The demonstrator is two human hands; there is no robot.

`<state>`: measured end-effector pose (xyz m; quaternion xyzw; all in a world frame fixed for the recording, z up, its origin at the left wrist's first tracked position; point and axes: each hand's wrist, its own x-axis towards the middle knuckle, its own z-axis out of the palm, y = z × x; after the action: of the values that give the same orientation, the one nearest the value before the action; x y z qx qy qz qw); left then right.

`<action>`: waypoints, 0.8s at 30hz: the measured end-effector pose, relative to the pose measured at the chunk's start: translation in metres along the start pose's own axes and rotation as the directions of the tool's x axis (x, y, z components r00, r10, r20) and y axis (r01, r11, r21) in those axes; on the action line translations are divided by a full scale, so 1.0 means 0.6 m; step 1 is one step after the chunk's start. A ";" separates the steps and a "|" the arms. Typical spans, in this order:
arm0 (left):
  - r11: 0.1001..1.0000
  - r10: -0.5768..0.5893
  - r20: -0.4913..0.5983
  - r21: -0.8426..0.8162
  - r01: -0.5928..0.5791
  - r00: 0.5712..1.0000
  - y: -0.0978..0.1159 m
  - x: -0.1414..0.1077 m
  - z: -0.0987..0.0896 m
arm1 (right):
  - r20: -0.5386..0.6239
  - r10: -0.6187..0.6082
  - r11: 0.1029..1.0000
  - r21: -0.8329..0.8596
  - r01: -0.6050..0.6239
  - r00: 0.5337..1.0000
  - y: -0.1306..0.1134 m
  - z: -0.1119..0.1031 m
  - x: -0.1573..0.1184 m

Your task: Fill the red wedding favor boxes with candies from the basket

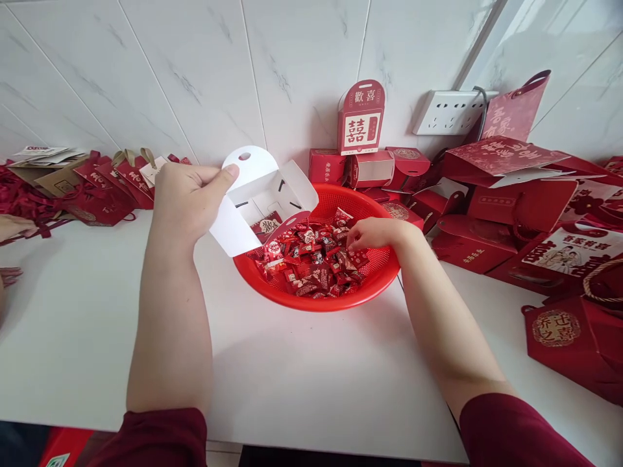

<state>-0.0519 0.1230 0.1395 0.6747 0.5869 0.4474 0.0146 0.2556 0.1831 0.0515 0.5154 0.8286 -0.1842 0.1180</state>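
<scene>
My left hand point(187, 194) grips a paper gift box point(302, 185) by its rounded white end flap, thumb on the inside face. The box is tilted, its flaps spread and its white inside showing; a red printed patch shows at its lower side, and I cannot tell whether it lies inside. Under and beside the box stands a red plastic basket point(321, 303) with many small wrapped candies point(318, 263) in it. My right hand point(372, 233) reaches into the basket's right side. Its fingers are curled down onto the candies, and what they hold, if anything, is hidden.
Folded red gift boxes point(479, 243) are heaped on the right, and one upright box point(361, 120) stands behind the basket. A white power strip point(450, 111) is by the tiled wall. Red bags point(104, 194) lie at left, near another person's hand point(17, 227).
</scene>
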 end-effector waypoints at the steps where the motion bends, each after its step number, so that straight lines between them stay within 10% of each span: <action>1: 0.999 0.033 0.007 -0.029 -0.033 0.999 0.001 -0.001 0.000 | -0.012 0.012 1.000 -0.004 -0.012 1.000 -0.001 0.000 -0.001; 14: 0.989 0.077 0.156 0.110 -0.095 0.985 0.051 -0.025 0.032 | -0.021 0.069 0.997 -0.037 -0.069 0.997 -0.016 -0.001 -0.010; 24: 0.986 0.127 -0.052 0.117 -0.120 0.991 0.055 -0.025 0.025 | -0.109 0.085 0.987 -0.130 -0.099 0.990 -0.018 -0.034 0.005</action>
<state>-0.0158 0.1084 0.1398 0.6960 0.5686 0.4331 -0.0691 0.2444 0.1898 0.0706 0.5526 0.8196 -0.0951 0.1178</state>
